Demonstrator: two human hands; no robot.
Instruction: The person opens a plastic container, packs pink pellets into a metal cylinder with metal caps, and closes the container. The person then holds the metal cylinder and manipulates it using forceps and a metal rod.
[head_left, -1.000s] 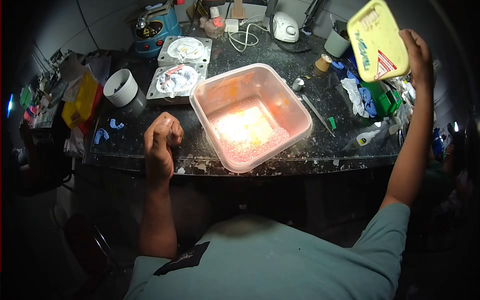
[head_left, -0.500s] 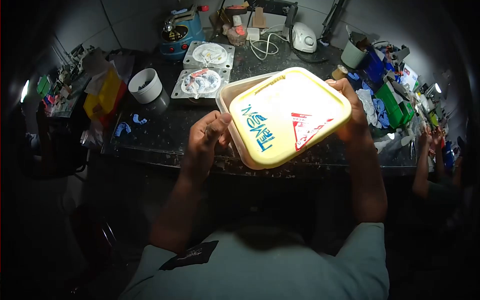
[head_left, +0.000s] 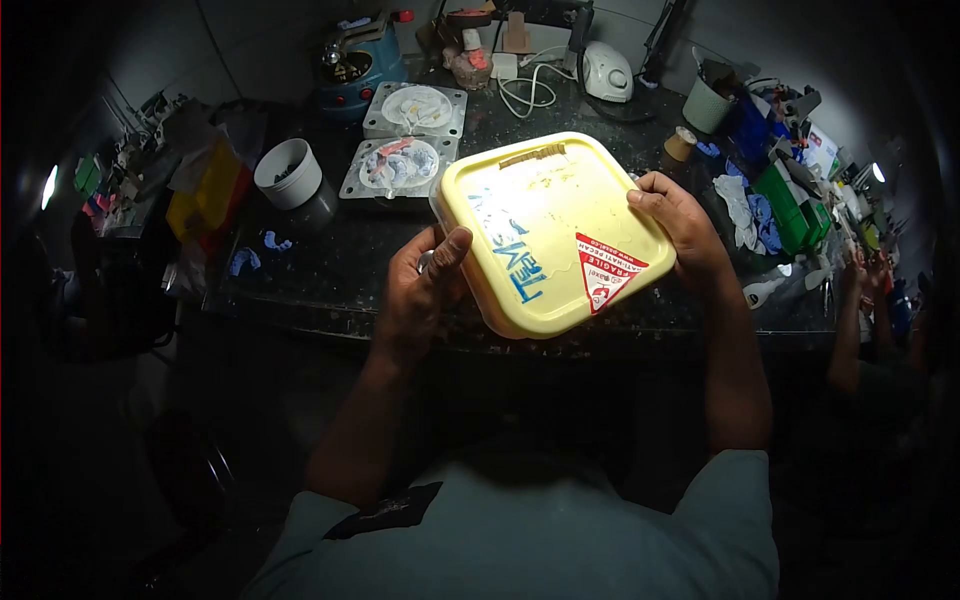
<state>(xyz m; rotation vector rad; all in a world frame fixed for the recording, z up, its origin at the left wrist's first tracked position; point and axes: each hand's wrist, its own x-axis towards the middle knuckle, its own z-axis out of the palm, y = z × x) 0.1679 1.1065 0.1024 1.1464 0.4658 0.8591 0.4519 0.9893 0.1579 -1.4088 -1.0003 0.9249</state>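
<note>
Lid over the tub, seal uncertain

The yellow lid (head_left: 560, 215) covers the clear tub (head_left: 436, 207), so the opening appears closed over; whether the rim is pressed down all round cannot be told, and the contents are hidden. The left hand (head_left: 420, 290) grips the tub's left side, thumb at the lid's edge; the right hand (head_left: 682, 225) holds the lid's right corner, thumb on top. The tub is at the middle of the tabletop's (head_left: 330, 260) near edge; whether it rests there is unclear. Room seems tightest behind, where metal plates (head_left: 402, 165) lie near its back-left corner. A white pot (head_left: 289, 175) stands farther left; toward the right edge, a green box (head_left: 783, 207) sits well apart.
</note>
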